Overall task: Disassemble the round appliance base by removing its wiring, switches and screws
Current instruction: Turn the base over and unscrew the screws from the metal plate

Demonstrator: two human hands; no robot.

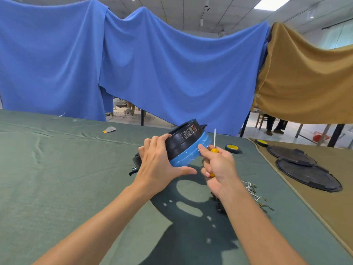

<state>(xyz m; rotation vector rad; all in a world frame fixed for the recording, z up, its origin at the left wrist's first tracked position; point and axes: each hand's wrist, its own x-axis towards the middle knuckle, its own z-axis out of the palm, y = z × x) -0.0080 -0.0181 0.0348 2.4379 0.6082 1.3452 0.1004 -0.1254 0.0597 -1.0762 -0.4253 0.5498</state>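
Appliance base (186, 144) is hanging tilted above the green table (57, 169), the left hand (158, 165) gripping its near-left rim. The right hand (217, 165), just beside it, is clenching a yellow-handled screwdriver (214, 148), tip upward; its forefinger is probably touching the blue band.

Base (186, 138): smooth black plastic, semi-gloss; blue band (191, 154) wrapped in shiny film. Screwdriver (214, 145): bright metal shaft, glossy yellow plastic handle. Table cover (57, 169): matt green cloth, creased. Round covers (307, 175): matt black, ribbed plastic.
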